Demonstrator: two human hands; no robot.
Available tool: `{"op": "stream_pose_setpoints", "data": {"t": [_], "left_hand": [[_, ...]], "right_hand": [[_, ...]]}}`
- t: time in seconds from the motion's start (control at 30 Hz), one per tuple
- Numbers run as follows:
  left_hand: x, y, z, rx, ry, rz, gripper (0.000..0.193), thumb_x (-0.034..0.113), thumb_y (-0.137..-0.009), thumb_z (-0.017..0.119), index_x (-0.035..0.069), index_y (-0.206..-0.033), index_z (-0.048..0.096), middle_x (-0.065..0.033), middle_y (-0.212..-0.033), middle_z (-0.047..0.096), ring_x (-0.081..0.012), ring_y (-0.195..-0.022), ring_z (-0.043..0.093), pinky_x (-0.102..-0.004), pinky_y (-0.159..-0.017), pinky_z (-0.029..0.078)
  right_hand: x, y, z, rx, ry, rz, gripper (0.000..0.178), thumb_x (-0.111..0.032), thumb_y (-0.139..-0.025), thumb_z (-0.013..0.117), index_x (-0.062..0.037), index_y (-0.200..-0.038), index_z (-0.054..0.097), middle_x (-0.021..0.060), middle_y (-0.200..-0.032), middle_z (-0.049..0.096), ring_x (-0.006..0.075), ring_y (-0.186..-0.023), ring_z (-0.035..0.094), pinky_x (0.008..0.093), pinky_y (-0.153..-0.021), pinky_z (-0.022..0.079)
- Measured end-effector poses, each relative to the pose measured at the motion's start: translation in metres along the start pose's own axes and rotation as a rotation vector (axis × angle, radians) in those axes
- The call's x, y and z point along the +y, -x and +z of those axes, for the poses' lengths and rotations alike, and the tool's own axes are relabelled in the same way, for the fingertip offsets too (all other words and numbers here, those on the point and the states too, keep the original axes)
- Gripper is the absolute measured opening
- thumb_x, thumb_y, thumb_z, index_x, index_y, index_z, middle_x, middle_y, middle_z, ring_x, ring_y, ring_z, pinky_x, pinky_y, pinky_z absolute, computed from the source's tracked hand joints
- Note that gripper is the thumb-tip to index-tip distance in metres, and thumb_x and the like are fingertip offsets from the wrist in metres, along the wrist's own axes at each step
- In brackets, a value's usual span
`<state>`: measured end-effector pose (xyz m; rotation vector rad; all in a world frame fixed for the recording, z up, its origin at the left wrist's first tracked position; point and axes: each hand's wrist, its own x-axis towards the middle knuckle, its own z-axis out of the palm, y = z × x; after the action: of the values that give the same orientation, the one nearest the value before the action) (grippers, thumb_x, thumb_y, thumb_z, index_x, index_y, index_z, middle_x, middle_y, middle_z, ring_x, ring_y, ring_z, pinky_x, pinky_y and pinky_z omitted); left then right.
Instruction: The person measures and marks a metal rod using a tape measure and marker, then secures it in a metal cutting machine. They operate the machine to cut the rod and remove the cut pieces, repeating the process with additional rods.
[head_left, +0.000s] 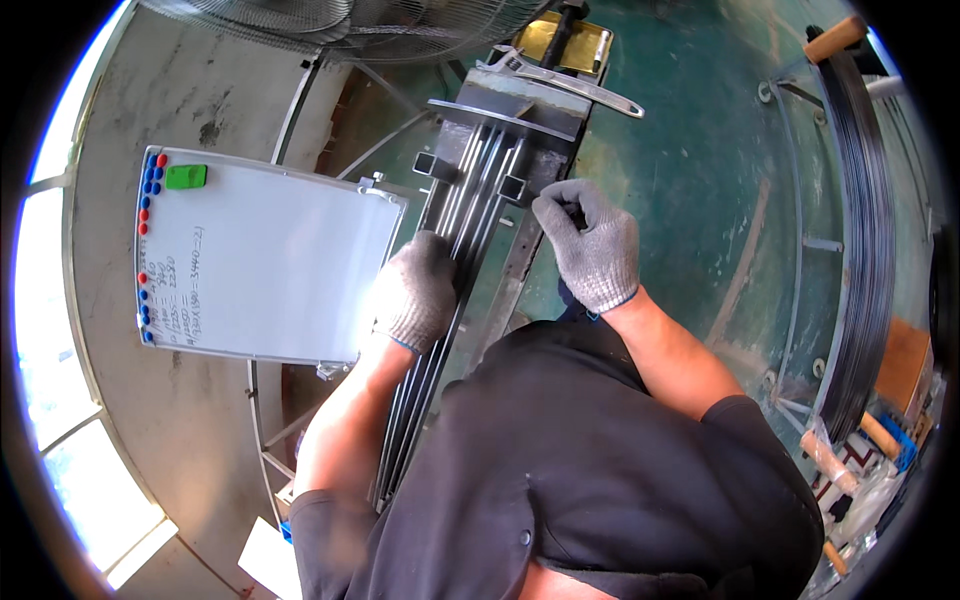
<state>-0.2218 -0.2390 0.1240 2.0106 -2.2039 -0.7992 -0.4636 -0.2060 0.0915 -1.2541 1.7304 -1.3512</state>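
Both of my hands wear grey knit gloves. My left hand (418,290) is closed over the edge of a bundle of long, thin metal rods (478,185) lying lengthwise on a narrow bench. To its right, my right hand (592,240) hangs beside the bench edge with thumb and fingers pinched together; whatever may be between them is hidden. Two short square metal tubes, a left one (436,167) and a right one (512,188), flank the rods. The rods' far ends meet a flat metal plate (500,122) set across the bench.
An adjustable wrench (575,84) lies at the bench's far end, near a yellow tray (562,45). A whiteboard (280,260) with magnets and a green eraser (186,177) stands left. A large fan (400,25) is beyond. More dark rods (865,240) rest on a rack at right.
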Motion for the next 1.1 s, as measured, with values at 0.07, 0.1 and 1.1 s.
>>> {"op": "stream_pose_setpoints", "data": {"t": [0.07, 0.1, 1.1], "left_hand": [[0.005, 0.006, 0.003, -0.018, -0.049, -0.006, 0.023, 0.015, -0.101, 0.075, 0.005, -0.122, 0.078, -0.026, -0.111, 0.082, -0.0488, -0.11, 0.078, -0.0544, -0.097, 0.062], [0.01, 0.005, 0.003, 0.021, -0.002, 0.04, 0.023, 0.017, -0.101, 0.076, 0.006, -0.121, 0.078, -0.0262, -0.112, 0.082, -0.0488, -0.111, 0.078, -0.0556, -0.098, 0.062], [-0.04, 0.032, 0.034, 0.261, -0.005, 0.171, 0.036, 0.007, -0.097, 0.072, 0.007, -0.132, 0.075, -0.0191, -0.146, 0.073, -0.0439, -0.13, 0.071, -0.0544, -0.111, 0.059]], "right_hand": [[-0.003, -0.006, 0.002, -0.002, 0.03, -0.011, 0.013, -0.017, -0.101, 0.087, -0.0075, -0.105, 0.081, 0.012, -0.096, 0.085, 0.0261, -0.086, 0.085, 0.0376, -0.078, 0.065], [-0.004, -0.009, 0.005, -0.005, 0.024, -0.02, 0.012, -0.015, -0.1, 0.088, -0.0072, -0.105, 0.081, 0.0123, -0.095, 0.084, 0.0261, -0.085, 0.084, 0.0379, -0.078, 0.064], [-0.061, -0.08, 0.036, -0.696, 0.883, 0.034, 0.078, -0.051, -0.096, 0.079, 0.0, -0.155, 0.068, 0.0301, -0.143, 0.077, 0.0442, -0.135, 0.074, 0.0498, -0.117, 0.058]]}}
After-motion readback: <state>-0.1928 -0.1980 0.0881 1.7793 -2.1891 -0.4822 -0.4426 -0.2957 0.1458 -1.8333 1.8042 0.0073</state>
